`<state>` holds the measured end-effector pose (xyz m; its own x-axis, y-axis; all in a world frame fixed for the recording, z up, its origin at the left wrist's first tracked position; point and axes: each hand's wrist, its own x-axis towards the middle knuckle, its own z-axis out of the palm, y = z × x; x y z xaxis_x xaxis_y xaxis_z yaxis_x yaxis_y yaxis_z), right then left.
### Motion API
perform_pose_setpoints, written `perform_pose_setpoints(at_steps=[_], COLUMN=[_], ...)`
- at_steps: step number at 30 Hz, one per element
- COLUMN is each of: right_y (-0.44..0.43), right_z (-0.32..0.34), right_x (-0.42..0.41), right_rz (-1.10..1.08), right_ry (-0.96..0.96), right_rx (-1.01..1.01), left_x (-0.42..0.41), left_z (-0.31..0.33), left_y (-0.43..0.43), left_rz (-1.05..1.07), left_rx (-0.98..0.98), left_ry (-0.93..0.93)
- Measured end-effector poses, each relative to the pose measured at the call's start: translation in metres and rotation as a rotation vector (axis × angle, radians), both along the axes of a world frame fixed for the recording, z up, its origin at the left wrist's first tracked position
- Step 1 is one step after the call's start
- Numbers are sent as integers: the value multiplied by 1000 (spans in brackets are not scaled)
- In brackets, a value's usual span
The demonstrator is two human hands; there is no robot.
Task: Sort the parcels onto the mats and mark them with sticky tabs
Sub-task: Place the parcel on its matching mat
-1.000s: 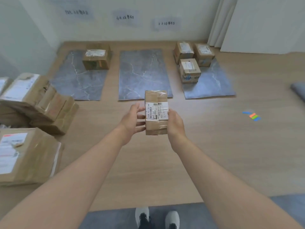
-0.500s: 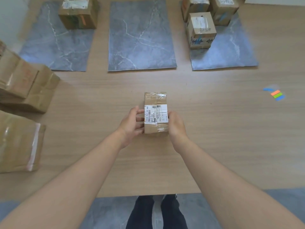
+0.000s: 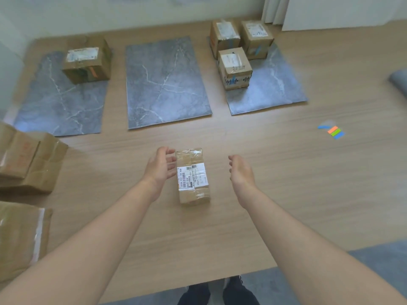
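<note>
Soft even daylight, faint shadows, slight motion blur, wide-angle edge warp

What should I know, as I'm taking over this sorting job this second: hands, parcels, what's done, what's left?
Left hand: open, fingers at the left edge of the small parcel. Right hand: open, clear of it.
The small parcel lies on the table, in front of the middle mat, which has no parcel on it.
Done: one parcel on the left mat, three parcels on the right mat.
Left: place and tab the small parcel; the sticky tabs lie on the table to the right. More parcels wait at the table's left side.
</note>
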<state>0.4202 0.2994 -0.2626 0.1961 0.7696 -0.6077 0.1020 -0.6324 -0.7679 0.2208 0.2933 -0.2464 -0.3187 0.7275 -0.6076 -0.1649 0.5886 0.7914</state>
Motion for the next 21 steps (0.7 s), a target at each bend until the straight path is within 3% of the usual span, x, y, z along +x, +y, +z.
perform_pose_setpoints(at_steps=[11, 21], right_y=[51, 108], right_z=[41, 18], right_x=[134, 290], right_rz=[-176, -203], right_ry=[67, 75], right_rx=[143, 119], left_x=[144, 311], left_z=[43, 22], left_y=[75, 135], left_rz=[-240, -237], left_rx=[71, -1], left_ry=[-34, -14])
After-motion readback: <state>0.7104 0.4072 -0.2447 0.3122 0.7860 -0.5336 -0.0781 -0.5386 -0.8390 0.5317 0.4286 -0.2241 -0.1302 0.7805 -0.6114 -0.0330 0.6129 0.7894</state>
